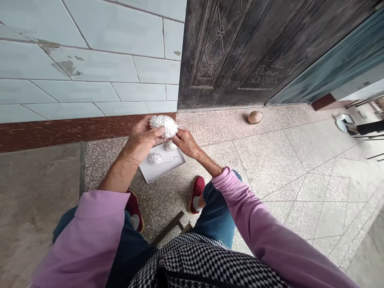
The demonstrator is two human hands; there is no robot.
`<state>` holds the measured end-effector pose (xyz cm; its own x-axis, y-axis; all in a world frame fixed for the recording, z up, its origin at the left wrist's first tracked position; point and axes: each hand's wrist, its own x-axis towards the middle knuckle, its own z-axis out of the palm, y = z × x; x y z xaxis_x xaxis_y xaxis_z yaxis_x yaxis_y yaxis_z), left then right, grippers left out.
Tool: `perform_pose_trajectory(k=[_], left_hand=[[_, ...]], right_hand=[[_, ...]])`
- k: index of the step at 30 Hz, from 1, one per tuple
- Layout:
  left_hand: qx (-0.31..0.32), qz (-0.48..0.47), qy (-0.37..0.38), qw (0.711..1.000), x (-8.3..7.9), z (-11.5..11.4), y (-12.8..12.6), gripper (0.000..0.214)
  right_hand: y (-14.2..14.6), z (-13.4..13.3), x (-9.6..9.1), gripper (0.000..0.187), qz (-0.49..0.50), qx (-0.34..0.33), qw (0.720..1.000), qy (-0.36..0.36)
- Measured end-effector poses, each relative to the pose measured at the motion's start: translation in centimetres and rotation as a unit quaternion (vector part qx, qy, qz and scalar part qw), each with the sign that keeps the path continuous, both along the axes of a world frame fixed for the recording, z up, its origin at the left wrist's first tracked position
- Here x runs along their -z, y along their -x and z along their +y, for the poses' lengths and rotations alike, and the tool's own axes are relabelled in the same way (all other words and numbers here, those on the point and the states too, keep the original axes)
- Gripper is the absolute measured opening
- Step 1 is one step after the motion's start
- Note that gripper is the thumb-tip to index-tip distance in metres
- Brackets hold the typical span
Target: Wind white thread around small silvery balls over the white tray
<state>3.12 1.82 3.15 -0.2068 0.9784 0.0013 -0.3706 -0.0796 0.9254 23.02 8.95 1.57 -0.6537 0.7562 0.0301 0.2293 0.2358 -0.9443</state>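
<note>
A fluffy white bundle of looped yarn (163, 125) is held up in front of me, above a shallow white box lid. My left hand (144, 138) wraps round its left side, with the thumb lying across the front. At its lower right edge, the fingers of my right hand (187, 142) are pinched together against it; what exactly sits between those fingertips is hidden. Below, in the box lid (163, 171), lie a ball of white yarn (155, 159) and a second white ball (171, 147), partly covered by my hands. A thin dark hooked line, perhaps a needle or thread, lies beside them.
A tiled wall (90, 64) and a dark carved door (222, 52) stand ahead. A round pinkish object (255, 117) lies on the speckled floor by the door. Between my legs shows part of a wooden stool (169, 228). Furniture legs and a slipper-like item are at far right.
</note>
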Motion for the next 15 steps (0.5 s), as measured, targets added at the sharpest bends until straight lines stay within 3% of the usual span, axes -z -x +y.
perform_pose_trajectory(k=[4, 7, 11, 15], left_hand=[[-0.111, 0.069, -0.005, 0.991, 1.0, 1.1, 0.8, 0.063], [-0.125, 0.136, 0.014, 0.983, 1.1, 1.0, 1.2, 0.060], [-0.036, 0.206, 0.036, 0.977, -0.2, -0.3, 1.0, 0.051], [0.081, 0.190, 0.043, 0.977, -1.3, -1.7, 0.4, 0.051]], right_hand=[[0.2, -2.0, -1.1, 0.052, 0.007, -0.037, 0.999, 0.028], [-0.2, -2.4, -2.4, 0.056, 0.022, -0.044, 0.997, 0.060], [-1.1, -1.3, -3.5, 0.062, 0.078, 0.008, 0.995, 0.061], [-1.6, -0.1, -3.9, 0.064, 0.082, 0.079, 0.993, 0.032]])
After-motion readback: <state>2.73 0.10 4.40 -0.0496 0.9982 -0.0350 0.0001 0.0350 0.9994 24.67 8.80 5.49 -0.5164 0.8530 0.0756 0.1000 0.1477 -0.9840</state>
